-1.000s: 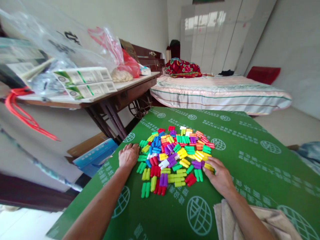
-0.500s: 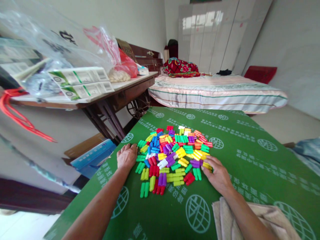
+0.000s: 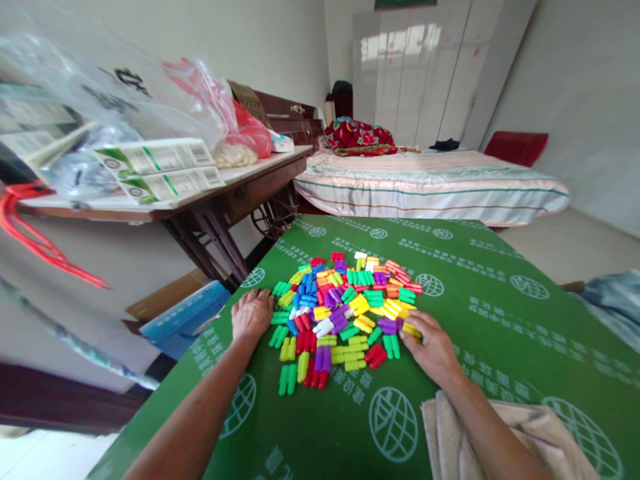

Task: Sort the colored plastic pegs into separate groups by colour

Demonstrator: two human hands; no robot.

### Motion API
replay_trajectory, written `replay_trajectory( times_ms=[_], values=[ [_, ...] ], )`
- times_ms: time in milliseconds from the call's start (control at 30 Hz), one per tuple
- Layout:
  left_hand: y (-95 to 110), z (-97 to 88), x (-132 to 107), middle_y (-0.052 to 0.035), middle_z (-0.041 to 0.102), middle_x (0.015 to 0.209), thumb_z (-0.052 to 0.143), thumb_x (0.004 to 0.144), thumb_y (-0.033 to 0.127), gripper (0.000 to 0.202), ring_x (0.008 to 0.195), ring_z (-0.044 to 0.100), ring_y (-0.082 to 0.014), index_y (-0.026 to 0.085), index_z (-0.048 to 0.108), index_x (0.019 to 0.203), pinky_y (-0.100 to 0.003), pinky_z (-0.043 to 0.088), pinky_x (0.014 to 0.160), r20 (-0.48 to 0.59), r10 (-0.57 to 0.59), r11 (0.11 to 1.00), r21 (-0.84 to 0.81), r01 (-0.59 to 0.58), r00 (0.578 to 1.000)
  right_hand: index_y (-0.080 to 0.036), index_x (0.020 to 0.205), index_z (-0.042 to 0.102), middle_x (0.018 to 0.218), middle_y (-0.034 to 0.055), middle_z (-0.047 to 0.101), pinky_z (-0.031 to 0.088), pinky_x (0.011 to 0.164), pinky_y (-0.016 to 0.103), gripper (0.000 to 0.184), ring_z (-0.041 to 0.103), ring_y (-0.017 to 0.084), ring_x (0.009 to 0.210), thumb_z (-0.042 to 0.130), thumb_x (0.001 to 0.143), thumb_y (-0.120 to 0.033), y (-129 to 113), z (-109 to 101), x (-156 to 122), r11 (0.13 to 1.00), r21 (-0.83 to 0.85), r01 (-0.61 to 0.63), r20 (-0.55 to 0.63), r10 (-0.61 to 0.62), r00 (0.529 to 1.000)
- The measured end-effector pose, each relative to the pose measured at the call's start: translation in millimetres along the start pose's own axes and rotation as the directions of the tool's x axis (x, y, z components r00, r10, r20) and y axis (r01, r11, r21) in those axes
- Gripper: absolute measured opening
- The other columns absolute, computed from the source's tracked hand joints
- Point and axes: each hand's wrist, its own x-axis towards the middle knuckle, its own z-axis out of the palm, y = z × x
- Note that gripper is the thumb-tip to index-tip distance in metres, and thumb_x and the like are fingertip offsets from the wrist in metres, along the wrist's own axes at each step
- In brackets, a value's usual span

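A spread of plastic building pieces, each like joined rounded tubes, covers the middle of the green table (image 3: 310, 440). Among them are a purple piece (image 3: 323, 358), a red piece (image 3: 376, 355) and a green piece (image 3: 287, 379). My left hand (image 3: 253, 313) lies flat at the left edge of the spread, fingers loosely out beside green pieces. On the opposite side, my right hand (image 3: 429, 343) rests with its fingers against a yellow-green piece (image 3: 411, 330) and close to a purple one; its fingers look relaxed and not wrapped round anything.
A folded beige cloth (image 3: 505, 433) lies under my right forearm. To the left stands a desk (image 3: 240, 175) bearing plastic bags and boxes (image 3: 165, 170), with a blue box (image 3: 185, 313) below it. A bed (image 3: 430, 183) is beyond the table's far edge.
The view has shifted very slightly. Both hands and the plastic pieces keep the same places on the table.
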Motion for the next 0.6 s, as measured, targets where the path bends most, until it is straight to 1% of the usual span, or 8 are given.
replay_trajectory(
  times_ms=[200,367,500,600],
  values=[
    [0.2,-0.8,-0.3,-0.0094,0.055,0.133,0.026,0.093,0.04,0.047,0.125,0.044,-0.0296,0.022,0.055,0.126,-0.044,0.036,0.101,-0.002,0.005,1.0,-0.003,-0.005,1.0,-0.021,0.092,0.072,0.111,0.0104,0.067,0.051,0.094,0.041,0.024,0.062,0.024,0.105,0.055,0.079,-0.033,-2.3,-0.8,-0.2,1.0,-0.008,-0.004,0.001,0.004,1.0],
    [-0.5,0.4,0.4,-0.0098,0.055,0.133,0.027,0.093,0.04,0.047,0.125,0.044,-0.03,0.022,0.056,0.126,-0.045,0.036,0.101,-0.015,0.007,1.0,-0.014,-0.008,1.0,-0.023,0.093,0.072,0.112,0.0089,0.067,0.05,0.095,0.039,0.023,0.062,0.022,0.105,0.055,0.08,-0.032,-7.0,-2.0,-0.7,1.0,-0.026,0.006,-0.022,-0.007,1.0],
    [-0.8,1.4,0.7,-0.0107,0.054,0.134,0.028,0.093,0.04,0.047,0.125,0.044,-0.0301,0.022,0.056,0.126,-0.046,0.036,0.101,-0.025,0.005,1.0,-0.017,-0.005,1.0,-0.021,0.093,0.071,0.11,0.011,0.068,0.049,0.095,0.043,0.025,0.063,0.024,0.102,0.055,0.08,-0.034,-7.2,-3.4,0.1,0.999,-0.042,0.004,-0.093,-0.008,0.996],
    [-0.8,1.5,0.5,-0.0112,0.053,0.135,0.027,0.093,0.04,0.048,0.125,0.044,-0.0306,0.021,0.056,0.126,-0.045,0.036,0.101,-0.025,0.009,1.0,-0.012,-0.009,1.0,-0.02,0.091,0.071,0.105,0.0105,0.069,0.049,0.093,0.045,0.025,0.064,0.025,0.097,0.055,0.079,-0.036,-2.3,-5.0,1.0,0.998,-0.025,-0.059,-0.162,0.054,0.985]
  ],
)
